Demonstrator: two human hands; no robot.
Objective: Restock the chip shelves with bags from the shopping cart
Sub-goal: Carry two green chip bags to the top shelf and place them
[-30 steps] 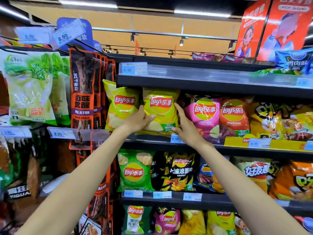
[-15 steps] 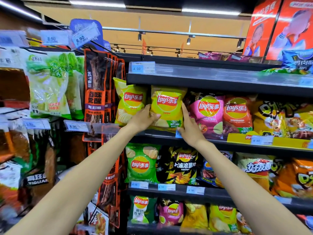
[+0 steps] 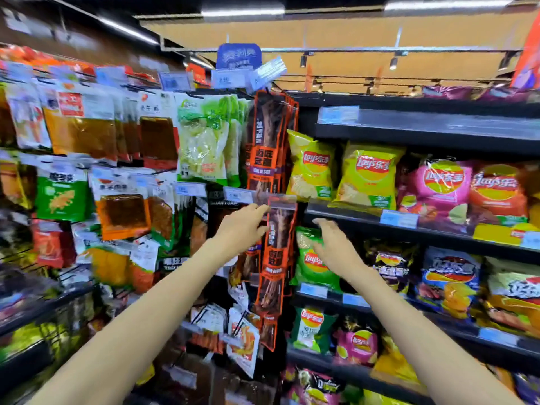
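Two yellow-green Lay's bags stand on the upper chip shelf (image 3: 344, 216): one (image 3: 368, 178) upright in the row, another (image 3: 311, 166) to its left. Both of my hands hang in the air below and left of them, holding nothing. My left hand (image 3: 241, 229) has relaxed fingers in front of the hanging orange-black snack strips (image 3: 271, 159). My right hand (image 3: 333, 244) is spread, palm toward a green Lay's bag (image 3: 314, 258) on the shelf below. The shopping cart is out of view.
Pink (image 3: 435, 188) and orange-red (image 3: 496, 191) Lay's bags fill the shelf to the right. Lower shelves hold several more chip bags. Peg hooks at the left carry packets of pickled vegetables (image 3: 204, 141) and dried snacks. Price tags line the shelf edges.
Both hands have let go of the yellow-green Lay's bag and pulled back down and left. The bag stays on the shelf. My head has turned left, showing more of the peg wall.
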